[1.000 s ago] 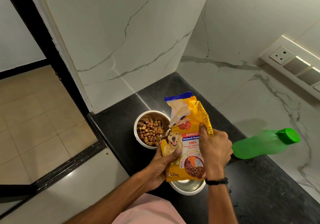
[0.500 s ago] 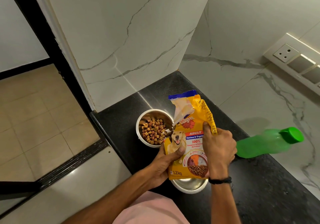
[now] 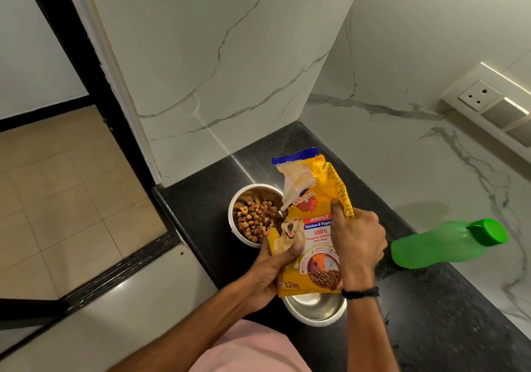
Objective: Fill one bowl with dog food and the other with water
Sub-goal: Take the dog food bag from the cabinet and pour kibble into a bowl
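Now black counter (image 3: pixel 207 196) in marble-wall (image 3: pixel 230 55) corner, tiled floor (image 3: pixel 57 185) left.

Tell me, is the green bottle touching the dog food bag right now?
Apart. In the head view the green bottle lies on the counter, with the right hand between it and the dog food bag.

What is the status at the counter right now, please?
Both hands, left hand and right hand, gripping dog food bag. Far bowl holds kibble; near bowl empty. Green bottle capped.
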